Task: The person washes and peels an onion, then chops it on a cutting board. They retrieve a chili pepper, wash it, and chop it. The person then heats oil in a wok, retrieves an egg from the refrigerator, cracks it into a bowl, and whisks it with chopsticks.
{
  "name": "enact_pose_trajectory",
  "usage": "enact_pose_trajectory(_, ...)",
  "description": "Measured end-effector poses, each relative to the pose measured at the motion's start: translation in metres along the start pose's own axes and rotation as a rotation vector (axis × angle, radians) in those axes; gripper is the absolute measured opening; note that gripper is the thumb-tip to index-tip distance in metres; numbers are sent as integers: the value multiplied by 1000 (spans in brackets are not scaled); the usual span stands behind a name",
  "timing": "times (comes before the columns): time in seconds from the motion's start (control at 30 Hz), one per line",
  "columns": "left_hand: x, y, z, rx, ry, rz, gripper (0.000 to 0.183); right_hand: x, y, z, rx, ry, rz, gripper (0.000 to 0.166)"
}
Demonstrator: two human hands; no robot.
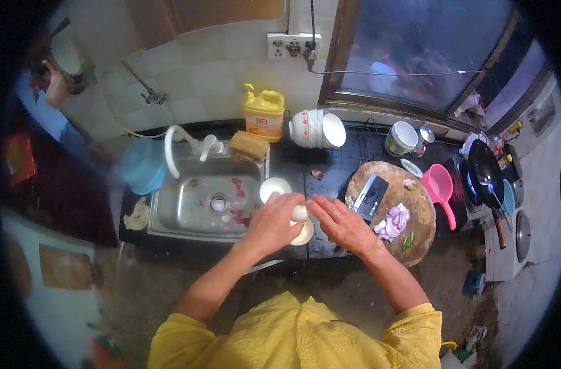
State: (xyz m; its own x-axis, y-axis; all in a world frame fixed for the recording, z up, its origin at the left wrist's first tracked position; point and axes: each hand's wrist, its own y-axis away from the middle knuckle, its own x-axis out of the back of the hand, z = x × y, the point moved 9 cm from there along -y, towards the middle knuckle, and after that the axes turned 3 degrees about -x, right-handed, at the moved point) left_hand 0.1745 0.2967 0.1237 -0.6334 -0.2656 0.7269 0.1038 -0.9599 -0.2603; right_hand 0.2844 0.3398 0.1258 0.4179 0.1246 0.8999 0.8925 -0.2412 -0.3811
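My left hand is closed around a pale, rounded object, possibly an egg, above a small cream-coloured bowl. Beside it, my right hand has its fingers stretched towards the object; whether they touch it is unclear. A white bowl stands just behind my left hand. To the right, a round wooden chopping board bears a cleaver, sliced purple onion and green chilli pieces.
A steel sink with scraps lies left, a yellow detergent jug and stacked bowls behind. A pink ladle is right of the board. Farther right, a black wok sits over a blue flame. A blue plastic basket stands left of the sink.
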Motion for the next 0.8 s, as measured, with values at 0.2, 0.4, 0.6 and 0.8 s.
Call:
enact_pose_trajectory(0.2,-35,11,-31,139,121,-61,43,-48,21,30,-329,-299,-44,48)
enact_pose_trajectory(0.4,-41,53,-105,426,535,10,40,-97,9,15,-466,-737,-16,46)
enact_pose_trajectory(0.6,35,140,-257,737,208,119,53,-172,-53,2,-701,-606,-318,23)
enact_pose_trajectory(0.8,125,177,-344,666,191,419,57,-268,-164,-30,-744,-937,-341,24)
